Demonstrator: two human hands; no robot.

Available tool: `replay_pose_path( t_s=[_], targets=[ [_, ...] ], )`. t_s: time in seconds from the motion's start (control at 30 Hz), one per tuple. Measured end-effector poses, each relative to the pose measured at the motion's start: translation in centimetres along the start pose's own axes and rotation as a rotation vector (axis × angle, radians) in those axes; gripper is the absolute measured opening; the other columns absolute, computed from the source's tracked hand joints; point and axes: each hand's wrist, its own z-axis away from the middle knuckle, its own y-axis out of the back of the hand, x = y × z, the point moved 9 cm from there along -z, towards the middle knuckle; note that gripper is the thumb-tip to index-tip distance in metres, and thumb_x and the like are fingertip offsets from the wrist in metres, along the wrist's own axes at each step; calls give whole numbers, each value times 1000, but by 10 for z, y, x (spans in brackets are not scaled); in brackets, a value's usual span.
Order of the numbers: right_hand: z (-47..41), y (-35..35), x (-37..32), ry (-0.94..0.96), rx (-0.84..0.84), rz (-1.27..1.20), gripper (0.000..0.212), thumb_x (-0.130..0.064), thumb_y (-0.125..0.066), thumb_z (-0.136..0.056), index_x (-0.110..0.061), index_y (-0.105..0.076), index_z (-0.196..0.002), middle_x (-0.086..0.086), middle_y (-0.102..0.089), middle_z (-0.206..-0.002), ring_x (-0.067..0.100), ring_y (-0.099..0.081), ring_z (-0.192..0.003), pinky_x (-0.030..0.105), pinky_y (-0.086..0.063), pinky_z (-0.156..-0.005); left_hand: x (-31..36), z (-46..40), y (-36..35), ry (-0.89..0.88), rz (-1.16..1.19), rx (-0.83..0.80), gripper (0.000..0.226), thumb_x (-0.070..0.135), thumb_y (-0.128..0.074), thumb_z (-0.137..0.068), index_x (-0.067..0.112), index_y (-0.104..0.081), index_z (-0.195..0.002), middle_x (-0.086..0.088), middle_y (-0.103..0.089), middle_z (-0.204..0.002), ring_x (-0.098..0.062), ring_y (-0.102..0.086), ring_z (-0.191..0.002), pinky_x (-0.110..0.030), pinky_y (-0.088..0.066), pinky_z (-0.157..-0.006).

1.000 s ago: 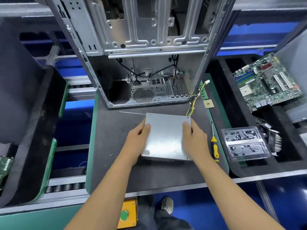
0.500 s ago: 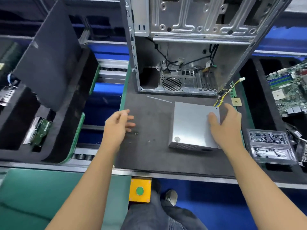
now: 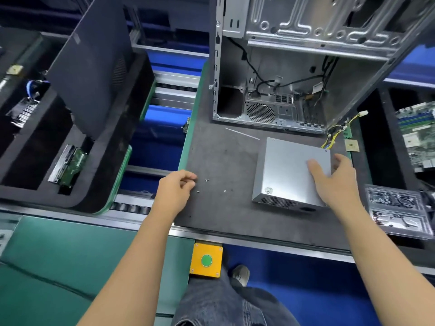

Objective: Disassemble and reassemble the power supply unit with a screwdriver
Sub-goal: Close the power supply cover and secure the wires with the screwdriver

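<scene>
Right now the right hand (image 3: pixel 334 182) lies on the PSU (image 3: pixel 289 175), fingers fairly straight and spread over the right part of its top panel, thumb out to the hand's right past the box edge; it presses flat and does not clasp. The PSU sits on the mat (image 3: pixel 223 156), its vented face toward the person, and its yellow and black wires (image 3: pixel 334 135) run from the far corner just beyond the fingertips toward the case (image 3: pixel 294 67), which stands open at the far side of the mat. Well to the left of that hand, the left hand (image 3: pixel 175 191) hovers at the mat's left edge with fingers curled in, fingertips bunched; whether it pinches anything cannot be told. Small screws (image 3: pixel 207 180) lie on the mat just beyond those fingertips, between the two hands. A clear tray (image 3: pixel 400 215) sits just to the right of the right wrist, and a motherboard (image 3: pixel 416 135) lies farther off on that side.
</scene>
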Motion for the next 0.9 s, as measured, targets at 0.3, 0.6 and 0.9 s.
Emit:
replay_pose_path(
  t_s=[0.3, 0.6, 0.9],
  targets=[
    [27, 9, -33, 139, 263, 124, 64, -42, -64, -89, -17, -39, -143, 15, -29, -142, 39, -30, -123, 46, -28, -104, 9, 3, -15, -256, -234, -129, 11, 10, -71, -89, 19, -73, -83, 7, -58, -92, -13, -53, -86, -30, -46, -87],
    [81, -35, -109, 714, -98, -49, 23, -19, -70, -89, -26, -64, -110, -6, -63, -96, 7, -55, -87, 25, -44, -86, 54, 18, -39, -58, 486, -228, 19, 9, -77, -85, 27, -74, -79, 3, -74, -76, -8, -68, -72, -21, -51, -70],
    [88, -71, -110, 689, -472, -33, 8, -17, -72, -88, -21, -79, -89, -16, -71, -86, 3, -64, -83, 15, -47, -77, 98, 31, -75, -50, 787, -480, 23, -3, -71, -83, 4, -56, -99, -12, -74, -76, -18, -70, -67, -24, -56, -65]
  ],
)
